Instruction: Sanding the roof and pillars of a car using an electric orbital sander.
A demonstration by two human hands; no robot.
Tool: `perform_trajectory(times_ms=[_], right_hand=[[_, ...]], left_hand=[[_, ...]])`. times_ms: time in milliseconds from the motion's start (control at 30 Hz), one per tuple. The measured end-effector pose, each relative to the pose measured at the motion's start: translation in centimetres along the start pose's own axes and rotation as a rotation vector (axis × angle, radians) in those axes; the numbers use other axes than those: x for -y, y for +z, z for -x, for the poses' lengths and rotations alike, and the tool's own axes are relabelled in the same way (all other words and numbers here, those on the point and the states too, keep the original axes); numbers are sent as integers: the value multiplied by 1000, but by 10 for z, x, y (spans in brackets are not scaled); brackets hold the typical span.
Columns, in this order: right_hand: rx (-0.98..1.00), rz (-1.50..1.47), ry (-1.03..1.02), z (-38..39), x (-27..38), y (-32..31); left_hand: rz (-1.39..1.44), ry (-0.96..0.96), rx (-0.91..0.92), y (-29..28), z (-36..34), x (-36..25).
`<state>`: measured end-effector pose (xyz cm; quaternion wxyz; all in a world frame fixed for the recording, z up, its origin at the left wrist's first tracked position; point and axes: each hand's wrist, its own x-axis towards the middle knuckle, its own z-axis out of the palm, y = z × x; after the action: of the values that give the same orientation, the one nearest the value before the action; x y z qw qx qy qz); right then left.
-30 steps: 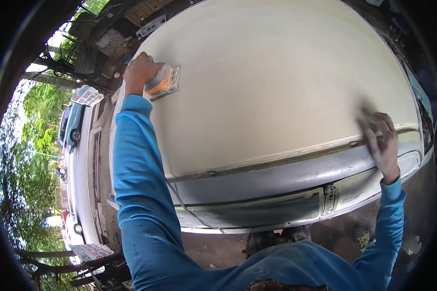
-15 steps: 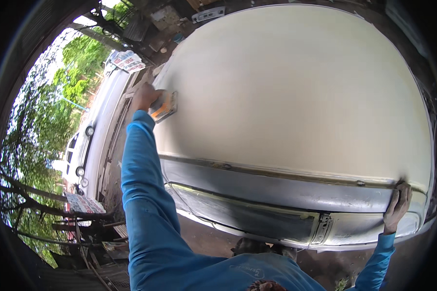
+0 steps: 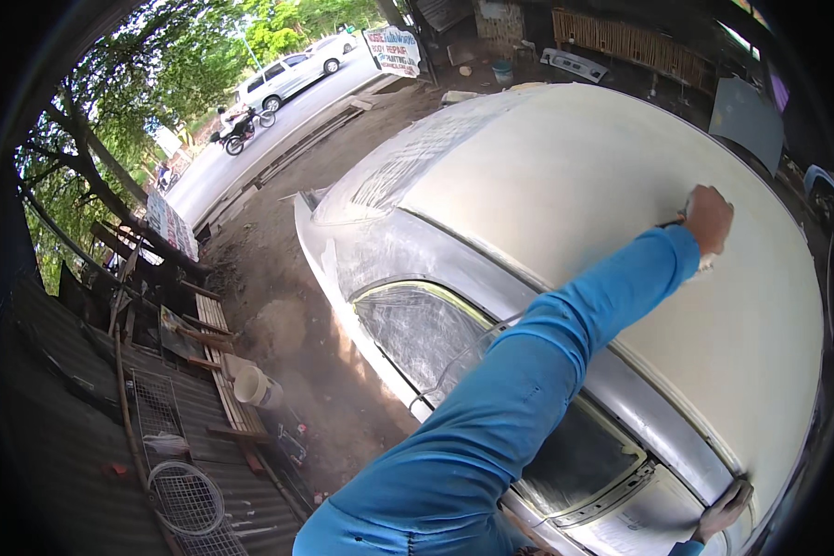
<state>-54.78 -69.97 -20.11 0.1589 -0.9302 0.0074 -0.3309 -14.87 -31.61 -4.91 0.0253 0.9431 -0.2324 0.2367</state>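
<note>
Roof, cream, mostly sanded dull by our judging, edges toward three o'clock left; our left hand presses closed on a sander, barely visible, at one o'clock; right hand grips the roof edge at five.

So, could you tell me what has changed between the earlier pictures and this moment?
The view has swung left, bringing the road and trees into sight. The left hand has travelled across the cream-white sanded car roof; the orange sanding block it held is now hidden behind it. Unchanged: the right hand stays on the roof's grey edge, and the left arm stays stretched out.
</note>
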Motion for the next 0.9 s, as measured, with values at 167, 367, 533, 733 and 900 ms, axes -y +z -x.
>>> perform_trajectory(times_ms=[167,367,533,733,900], right_hand=[[19,12,70,-3,-1,-1],[-131,-20,165,-9,44,-1],[-236,-28,99,-10,55,-1],[-122,-98,147,-7,50,-4],[-173,7,156,-10,66,-9]], left_hand=[[113,371,-144,-26,57,-98],[210,540,-91,-59,119,-143],[201,508,-48,-49,91,-118],[168,392,-91,-18,-5,-52],[65,191,83,-17,-59,-26]])
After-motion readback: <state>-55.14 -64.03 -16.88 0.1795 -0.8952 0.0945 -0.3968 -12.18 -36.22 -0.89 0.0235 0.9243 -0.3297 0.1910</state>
